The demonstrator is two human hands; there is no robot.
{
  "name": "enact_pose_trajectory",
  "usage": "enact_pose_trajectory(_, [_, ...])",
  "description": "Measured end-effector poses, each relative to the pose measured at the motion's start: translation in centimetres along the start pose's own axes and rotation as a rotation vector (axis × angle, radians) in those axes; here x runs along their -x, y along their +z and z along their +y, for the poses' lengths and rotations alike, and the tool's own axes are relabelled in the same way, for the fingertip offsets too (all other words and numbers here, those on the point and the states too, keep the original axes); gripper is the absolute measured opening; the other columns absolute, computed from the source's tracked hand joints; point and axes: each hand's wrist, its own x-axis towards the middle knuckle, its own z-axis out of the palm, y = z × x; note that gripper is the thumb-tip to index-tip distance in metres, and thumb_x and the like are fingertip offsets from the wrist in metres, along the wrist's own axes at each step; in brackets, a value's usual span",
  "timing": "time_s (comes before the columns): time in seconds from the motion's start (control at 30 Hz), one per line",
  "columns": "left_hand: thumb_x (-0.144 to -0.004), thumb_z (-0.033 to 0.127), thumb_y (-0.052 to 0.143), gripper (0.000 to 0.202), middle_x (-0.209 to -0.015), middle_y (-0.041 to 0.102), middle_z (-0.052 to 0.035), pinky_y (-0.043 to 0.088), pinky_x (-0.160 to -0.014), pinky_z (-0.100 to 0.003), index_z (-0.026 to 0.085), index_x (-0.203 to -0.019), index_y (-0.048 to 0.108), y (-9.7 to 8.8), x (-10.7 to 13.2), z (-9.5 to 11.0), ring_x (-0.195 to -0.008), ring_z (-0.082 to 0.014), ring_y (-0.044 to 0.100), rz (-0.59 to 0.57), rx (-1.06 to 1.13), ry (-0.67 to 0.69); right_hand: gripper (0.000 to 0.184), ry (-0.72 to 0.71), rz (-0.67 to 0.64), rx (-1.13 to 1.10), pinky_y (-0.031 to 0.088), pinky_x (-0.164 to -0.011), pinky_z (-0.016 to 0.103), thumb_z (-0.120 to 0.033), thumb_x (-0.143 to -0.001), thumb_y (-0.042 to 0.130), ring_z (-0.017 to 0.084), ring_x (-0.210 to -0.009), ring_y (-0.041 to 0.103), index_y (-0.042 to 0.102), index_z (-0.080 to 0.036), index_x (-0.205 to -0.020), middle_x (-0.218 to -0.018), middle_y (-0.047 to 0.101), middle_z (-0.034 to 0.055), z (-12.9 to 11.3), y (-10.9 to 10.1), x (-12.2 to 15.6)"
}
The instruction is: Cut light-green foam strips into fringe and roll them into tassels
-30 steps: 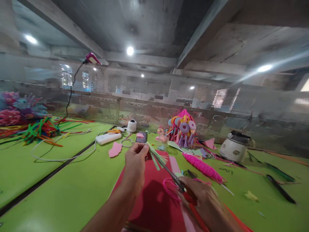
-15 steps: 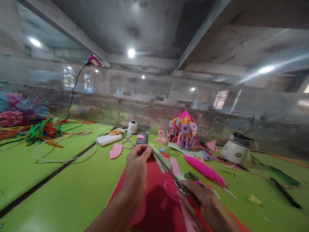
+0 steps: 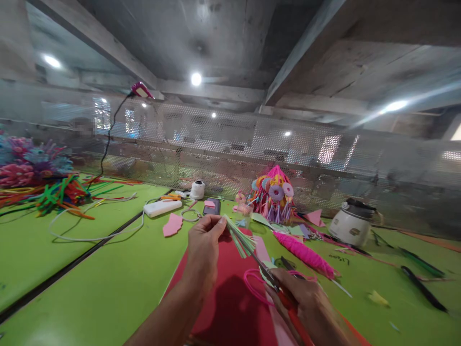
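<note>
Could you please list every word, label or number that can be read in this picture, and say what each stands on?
Nothing here reads clearly.
On the green table, dark handwritten marks: too blurred to read.
On the white pot, a small badge: too small to read.
On the scissors in the right hand and the green paper strips in the left hand: no print visible.

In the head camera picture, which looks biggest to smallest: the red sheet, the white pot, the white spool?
Largest: red sheet
Next: white pot
Smallest: white spool
The sheet is also nearest the camera.
</note>
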Motion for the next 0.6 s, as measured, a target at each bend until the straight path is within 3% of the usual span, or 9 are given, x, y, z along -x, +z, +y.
enact_pose_trajectory(0.1, [-0.062,0.027,0.068,0.016,-0.057,0.060,-0.0010,0.045,-0.052,-0.024,0.013,-0.063,0.060,0.1,0.0,0.1,-0.053,-0.0111,0.054,-0.028,0.011,-0.008,0.033,-0.023,-0.087,0.009,0.029,-0.043,0.020,-0.043,-0.088,0.038,0.012,-0.045,0.046,0.057,-0.019,-0.073,-0.050,0.050,-0.0032,-0.6,-0.4,0.0])
enact_pose_trajectory(0.23, [-0.061,0.023,0.069,0.017,-0.068,0.063,-0.0026,0.047,-0.055,-0.025,0.013,-0.073,0.062,0.3,0.0,-0.1,-0.060,-0.0120,0.056,-0.111,0.011,-0.027,0.031,0.005,-0.085,-0.033,0.030,-0.045,0.021,-0.041,-0.087,0.041,0.011,-0.045,0.045,0.055,-0.018,-0.072,-0.051,0.049,-0.0031,-1.3,-1.1,-0.2])
enact_pose_trajectory(0.37, [-0.061,0.019,0.069,0.017,-0.065,0.061,-0.0013,0.045,-0.055,-0.023,0.013,-0.075,0.062,0.2,-0.2,-0.5,-0.056,-0.0100,0.053,-0.127,-0.044,0.018,0.030,0.014,-0.060,-0.060,0.031,-0.045,0.022,-0.041,-0.086,0.043,0.011,-0.045,0.046,0.054,-0.018,-0.071,-0.050,0.048,-0.0032,-1.2,-1.1,-0.3])
enact_pose_trajectory(0.6, [-0.068,0.018,0.060,0.014,-0.069,0.061,-0.0028,0.045,-0.058,-0.024,0.015,-0.082,0.062,-0.2,-0.4,-0.7,-0.060,-0.0127,0.055,-0.081,-0.419,0.235,0.036,0.009,-0.066,-0.061,0.030,-0.044,0.023,-0.046,-0.087,0.040,0.011,-0.044,0.043,0.053,-0.019,-0.068,-0.050,0.044,-0.0034,-1.5,-1.2,-0.2])
